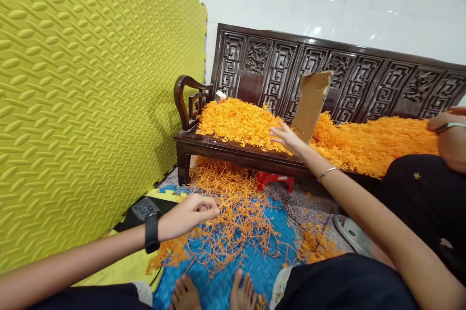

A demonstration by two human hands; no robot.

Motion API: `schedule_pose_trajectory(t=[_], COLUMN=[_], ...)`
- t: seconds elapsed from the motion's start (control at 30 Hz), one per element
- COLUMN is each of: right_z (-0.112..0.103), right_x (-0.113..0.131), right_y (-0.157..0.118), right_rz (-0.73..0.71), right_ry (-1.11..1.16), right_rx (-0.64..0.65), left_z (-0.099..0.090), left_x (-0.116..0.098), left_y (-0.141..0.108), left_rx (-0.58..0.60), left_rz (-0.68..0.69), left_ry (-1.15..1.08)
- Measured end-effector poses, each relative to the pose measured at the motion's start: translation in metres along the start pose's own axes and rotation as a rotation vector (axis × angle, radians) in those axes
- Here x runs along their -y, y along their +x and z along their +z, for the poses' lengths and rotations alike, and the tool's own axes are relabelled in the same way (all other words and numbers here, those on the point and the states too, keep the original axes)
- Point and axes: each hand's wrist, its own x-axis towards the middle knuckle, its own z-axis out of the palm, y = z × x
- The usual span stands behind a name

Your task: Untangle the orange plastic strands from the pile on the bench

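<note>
Small orange plastic-looking pieces lie in a heap point(236, 120) on the seat of a dark carved wooden bench point(233, 148). Over the right edge of this heap reaches my right hand point(286, 137), its fingers spread and nothing seen in them. My left hand point(189, 216), with a black band at the wrist, hovers above the floor. Its fingers are curled in toward the thumb, and whatever they may hold is hidden. Below and beyond it, thin orange strands point(233, 217) lie scattered on a blue foam mat point(271, 261).
A cardboard piece point(311, 101) stands upright between the first heap and a second orange heap point(378, 145). Another person's hand point(451, 140) is at far right. A red stool point(274, 180) sits under the bench. Yellow foam matting point(91, 81) rises on the left.
</note>
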Motion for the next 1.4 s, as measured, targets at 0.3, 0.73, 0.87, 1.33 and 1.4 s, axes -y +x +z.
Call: schedule_pose_trajectory(t=[0.3, 0.73, 0.87, 1.33, 1.4], right_z=[0.085, 0.120, 0.118, 0.132, 0.134], right_x=[-0.035, 0.031, 0.037, 0.033, 0.034], right_y=[-0.101, -0.129, -0.126, -0.134, -0.135], right_rz=[0.213, 0.037, 0.040, 0.054, 0.036], right_ry=[-0.027, 0.063, 0.094, 0.148, 0.163], right_rx=[0.823, 0.755, 0.635, 0.673, 0.607], left_z=[0.002, 0.006, 0.004, 0.007, 0.005], left_x=[-0.009, -0.014, -0.016, -0.017, -0.018], left_y=[0.003, 0.002, 0.004, 0.006, 0.005], left_rx=[0.009, 0.037, 0.021, -0.007, -0.033], left_rz=[-0.007, 0.074, 0.075, 0.160, 0.132], left_ry=[-0.009, 0.038, -0.171, -0.397, -0.304])
